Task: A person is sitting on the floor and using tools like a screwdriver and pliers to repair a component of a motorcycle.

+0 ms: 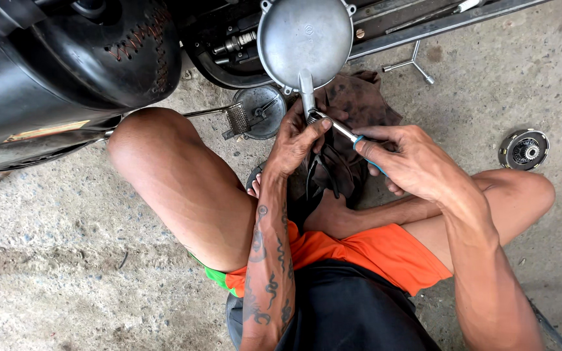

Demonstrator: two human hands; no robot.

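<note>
A black scooter body (60, 65) runs off the frame's upper left edge; the left hand (297, 140) hides the pliers' (339, 128) tip, and a dark rag (352, 117) lies partly concealed behind both hands.

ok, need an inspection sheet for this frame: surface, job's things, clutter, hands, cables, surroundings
Surface: rough bare concrete floor, stained and gritty.
Job's things: round grey metal cover with a stem hanging down; blue-handled pliers with their tip at the stem's lower end.
Clutter: dirty brown rag under the work; round toothed part lying apart on the floor; three-way wrench; dark round disc by the kick pedal.
Hands: left hand pinches the stem's lower end; right hand grips the pliers' handles.
Cables: nothing seen.
Surroundings: black scooter body at upper left, its underside open at the top; the person sits on the floor, knees raised.
</note>
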